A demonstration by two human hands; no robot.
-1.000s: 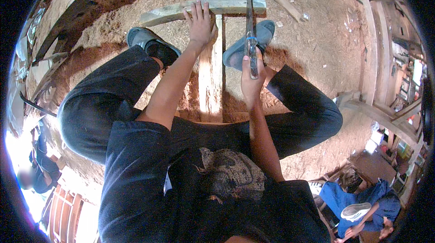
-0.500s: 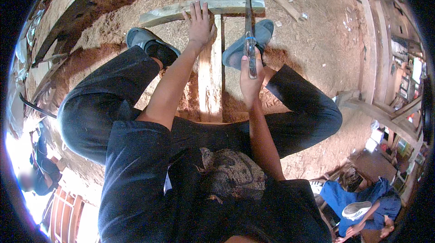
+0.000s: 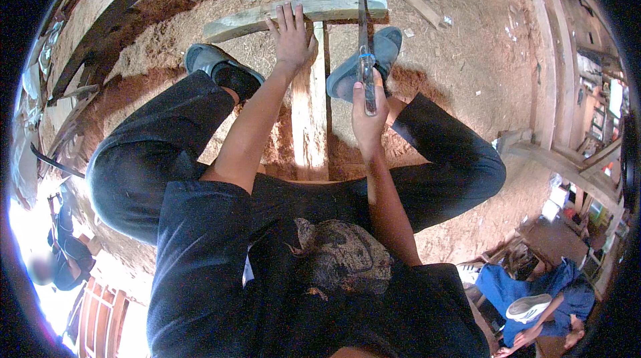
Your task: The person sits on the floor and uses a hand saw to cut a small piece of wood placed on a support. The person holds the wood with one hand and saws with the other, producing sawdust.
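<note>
Wooden plank (image 3: 297, 16) lies crosswise on the far end of a lengthwise board (image 3: 310, 124), over a sawdust-strewn dirt floor (image 3: 461, 51). Left hand (image 3: 292, 38) presses flat, fingers spread, on the plank. Right hand (image 3: 369, 121) is clenched around the handsaw (image 3: 364, 38) handle, blade crossing the plank near its right end. Sawing appears in progress; the next stroke calls for steady downward hold. Timber frames (image 3: 554, 71) line the shed's right side.

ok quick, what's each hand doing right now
Left hand: open, flat on the plank.
Right hand: closed on the saw handle.
</note>
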